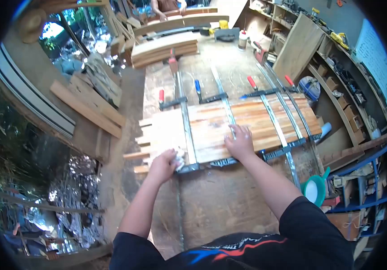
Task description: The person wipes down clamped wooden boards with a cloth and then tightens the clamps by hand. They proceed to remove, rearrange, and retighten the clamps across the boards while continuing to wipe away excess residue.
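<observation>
A panel of several wood strips lies on the workbench, with uneven strip ends at its left. Bar clamps cross it, some with red handles and one with a blue handle. My left hand is closed around a crumpled white cloth near the panel's front left edge, beside a clamp jaw. Palm down, my right hand rests on the panel over the second clamp bar, its fingers stretched out and holding nothing.
Stacked boards, a glue bottle and a red-handled clamp sit at the back of the workbench. Another person's hand is beyond. A green container stands right, near shelves. Planks lean at left.
</observation>
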Action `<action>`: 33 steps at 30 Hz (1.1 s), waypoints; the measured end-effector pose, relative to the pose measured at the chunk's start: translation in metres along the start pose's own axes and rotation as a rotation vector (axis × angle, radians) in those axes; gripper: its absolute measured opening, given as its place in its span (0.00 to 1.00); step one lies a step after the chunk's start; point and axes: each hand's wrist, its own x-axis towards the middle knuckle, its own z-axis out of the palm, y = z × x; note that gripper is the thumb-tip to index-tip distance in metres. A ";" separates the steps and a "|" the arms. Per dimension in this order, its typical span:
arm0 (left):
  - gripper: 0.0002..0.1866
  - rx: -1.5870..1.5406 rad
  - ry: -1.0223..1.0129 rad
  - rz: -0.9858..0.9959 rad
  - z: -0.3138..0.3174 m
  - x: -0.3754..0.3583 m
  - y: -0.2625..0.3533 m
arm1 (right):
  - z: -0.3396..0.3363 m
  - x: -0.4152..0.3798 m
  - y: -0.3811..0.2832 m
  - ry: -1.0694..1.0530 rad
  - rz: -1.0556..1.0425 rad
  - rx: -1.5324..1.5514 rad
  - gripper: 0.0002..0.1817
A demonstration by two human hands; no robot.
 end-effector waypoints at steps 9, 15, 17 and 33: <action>0.11 -0.046 0.059 -0.229 -0.002 0.063 0.000 | -0.012 -0.003 -0.013 -0.021 -0.006 -0.014 0.23; 0.12 -0.190 0.410 -0.241 0.044 0.122 0.003 | -0.009 0.000 -0.016 -0.038 -0.003 -0.033 0.23; 0.12 -0.100 0.290 -0.248 0.039 0.127 0.013 | -0.010 0.001 -0.015 -0.043 -0.003 -0.043 0.22; 0.12 0.138 0.373 -0.317 -0.015 0.091 -0.064 | -0.008 -0.004 -0.013 -0.102 -0.225 -0.062 0.42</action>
